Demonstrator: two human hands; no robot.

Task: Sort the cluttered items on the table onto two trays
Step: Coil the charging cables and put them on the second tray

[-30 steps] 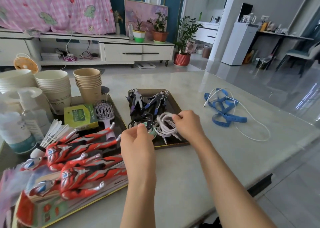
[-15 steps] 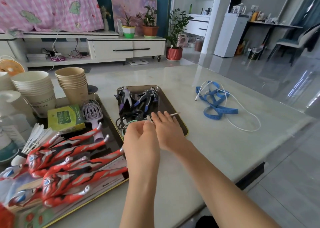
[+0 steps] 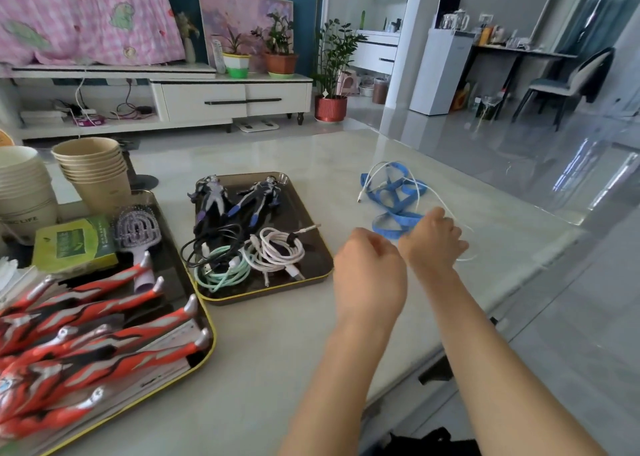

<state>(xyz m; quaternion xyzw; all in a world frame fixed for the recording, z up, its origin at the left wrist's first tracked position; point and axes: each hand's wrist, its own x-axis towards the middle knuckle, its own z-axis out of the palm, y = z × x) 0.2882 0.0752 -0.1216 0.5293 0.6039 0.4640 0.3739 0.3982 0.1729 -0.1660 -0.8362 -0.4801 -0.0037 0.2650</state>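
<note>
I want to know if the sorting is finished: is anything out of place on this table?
Yes. A blue band and a loose white cable lie tangled together on the bare tabletop, right of the smaller tray and on neither tray. The right hand hovers over them.

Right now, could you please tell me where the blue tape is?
In the head view, the blue tape lies on the table right of the dark tray, tangled with a white cable.
</note>
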